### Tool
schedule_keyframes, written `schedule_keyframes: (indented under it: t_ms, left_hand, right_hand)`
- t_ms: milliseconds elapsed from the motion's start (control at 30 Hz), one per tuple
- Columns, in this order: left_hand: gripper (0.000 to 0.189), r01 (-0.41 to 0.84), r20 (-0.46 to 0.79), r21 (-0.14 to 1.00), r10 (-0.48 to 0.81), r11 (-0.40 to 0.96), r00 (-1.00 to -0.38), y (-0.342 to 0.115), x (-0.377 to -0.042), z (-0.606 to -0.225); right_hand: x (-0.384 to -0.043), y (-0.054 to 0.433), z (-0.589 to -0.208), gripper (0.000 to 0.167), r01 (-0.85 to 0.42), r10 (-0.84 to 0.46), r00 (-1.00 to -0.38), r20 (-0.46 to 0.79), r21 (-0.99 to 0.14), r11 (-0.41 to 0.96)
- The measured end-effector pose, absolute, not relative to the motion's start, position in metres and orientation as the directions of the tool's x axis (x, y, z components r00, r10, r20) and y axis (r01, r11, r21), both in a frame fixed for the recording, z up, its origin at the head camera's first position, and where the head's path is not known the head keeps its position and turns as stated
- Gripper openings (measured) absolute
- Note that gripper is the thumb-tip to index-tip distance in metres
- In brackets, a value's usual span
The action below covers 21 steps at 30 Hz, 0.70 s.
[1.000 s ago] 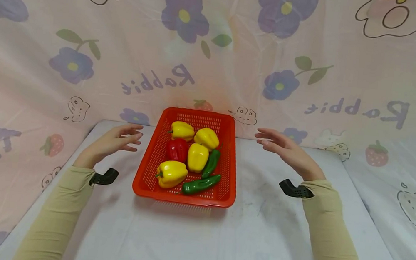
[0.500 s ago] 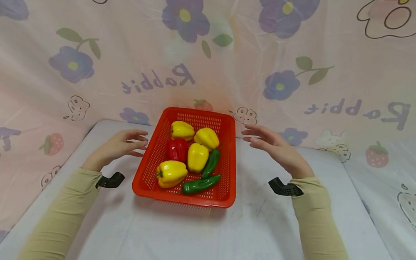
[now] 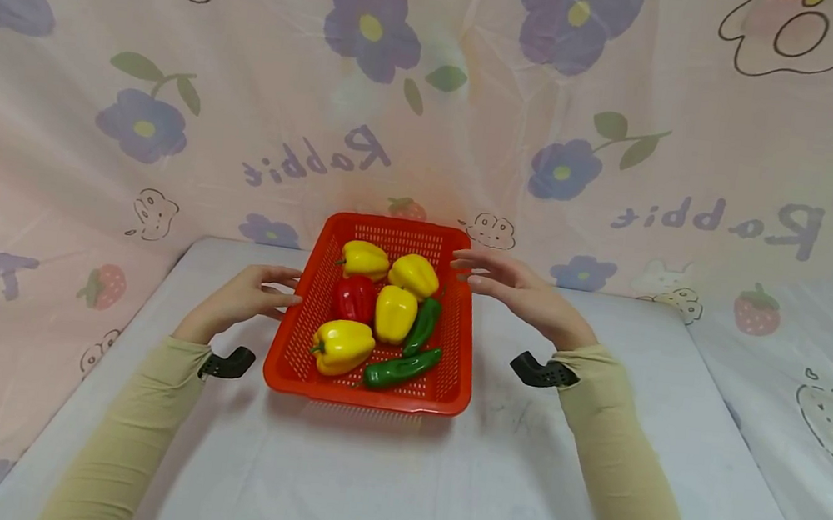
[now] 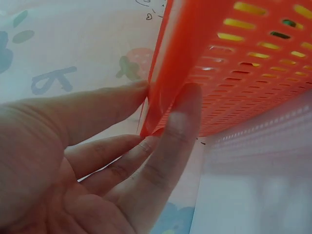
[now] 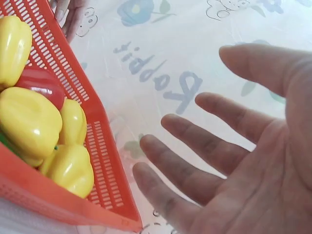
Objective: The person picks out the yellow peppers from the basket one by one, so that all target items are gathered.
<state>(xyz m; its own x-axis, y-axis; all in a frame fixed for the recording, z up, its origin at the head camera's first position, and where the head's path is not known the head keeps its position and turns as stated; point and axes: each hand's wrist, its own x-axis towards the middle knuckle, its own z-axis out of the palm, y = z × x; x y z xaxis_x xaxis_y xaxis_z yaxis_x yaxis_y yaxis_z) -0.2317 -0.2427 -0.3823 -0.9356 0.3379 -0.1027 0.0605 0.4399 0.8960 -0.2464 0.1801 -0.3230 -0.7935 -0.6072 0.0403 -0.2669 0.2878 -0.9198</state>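
A red perforated plastic basket (image 3: 365, 398) stands on the white-covered table in the head view. Inside lie several yellow bell peppers (image 3: 395, 315), a red bell pepper (image 3: 355, 299) and two long green peppers (image 3: 402, 368). My left hand (image 3: 241, 300) is at the basket's left rim, its fingers loosely bent. In the left wrist view, fingers of the left hand (image 4: 92, 200) lie on both sides of the rim; whether they press on it I cannot tell. My right hand (image 3: 533, 300) hovers by the right rim, fingers spread and relaxed, apart from the basket in the right wrist view.
A patterned cloth (image 3: 429, 127) with flowers and lettering hangs behind and at both sides. The white table (image 3: 379, 491) extends in front of the basket. Black camera mounts (image 3: 228, 362) sit on both wrists.
Both hands have moved inward toward the basket. The left fingers have reached its left rim, and the right fingertips now appear over its right rim. The basket and peppers have stayed put.
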Motion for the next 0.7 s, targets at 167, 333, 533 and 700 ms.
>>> schedule_keyframes:
  t_ms: [167,333,533,700]
  left_hand:
    - [0.061,0.054,-0.113,0.892,0.337,0.449,-0.935,-0.241,-0.233,-0.382]
    - [0.060,0.048,-0.119,0.891,0.336,0.451,-0.934,-0.241,-0.234,-0.382]
    - [0.058,0.050,-0.123,0.886,0.337,0.461,-0.933,-0.241,-0.234,-0.381]
    - [0.057,0.052,-0.123,0.881,0.334,0.471,-0.935,-0.240,-0.234,-0.380]
  right_hand:
    - [-0.245,0.168,-0.323,0.041,-0.274,-0.632,-0.774,0.032,-0.917,0.289]
    - [-0.246,0.155,-0.326,0.042,-0.288,-0.652,-0.758,0.017,-0.906,0.311]
    - [-0.248,0.140,-0.330,0.044,-0.296,-0.680,-0.733,0.011,-0.905,0.305]
    - [-0.252,0.128,-0.336,0.047,-0.277,-0.714,-0.701,0.012,-0.926,0.257]
